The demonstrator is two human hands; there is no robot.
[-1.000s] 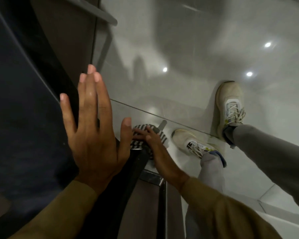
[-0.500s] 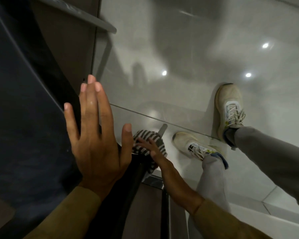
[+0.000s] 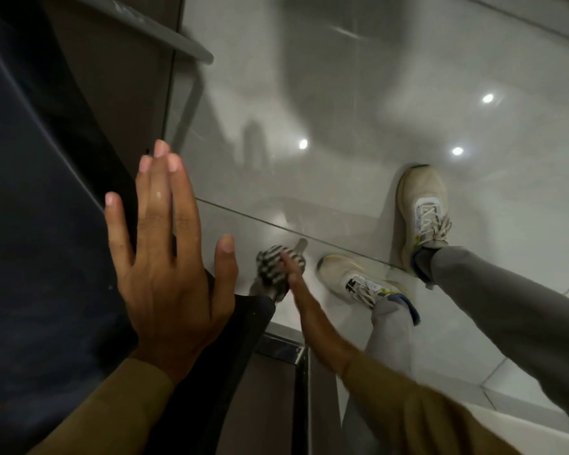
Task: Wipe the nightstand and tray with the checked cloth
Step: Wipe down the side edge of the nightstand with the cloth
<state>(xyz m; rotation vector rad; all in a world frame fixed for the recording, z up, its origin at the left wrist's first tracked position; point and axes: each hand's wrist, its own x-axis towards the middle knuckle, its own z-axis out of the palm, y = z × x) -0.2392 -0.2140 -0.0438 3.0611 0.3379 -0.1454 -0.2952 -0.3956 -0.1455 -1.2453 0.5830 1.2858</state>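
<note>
Since the earlier frames the right hand (image 3: 291,274) has reached lower and further out, carrying the checked cloth (image 3: 274,270) down past the dark edge, while the left hand (image 3: 168,257) has barely shifted.

From the head camera, the only view: the left hand lies flat on a dark surface (image 3: 30,224) (apparently the nightstand's top, though dim light leaves that unsure), fingers straight and close together, thumb spread wide, gripping nothing. The right hand's fingers are clamped on the bunched cloth, low down near the tiled floor (image 3: 342,110) and close to the nearer shoe (image 3: 349,277).

Judging progress is hard: no wiped streaks show and no tray is visible. The wipe looks to be on a lower side or leg, with the tray seemingly left.
</note>
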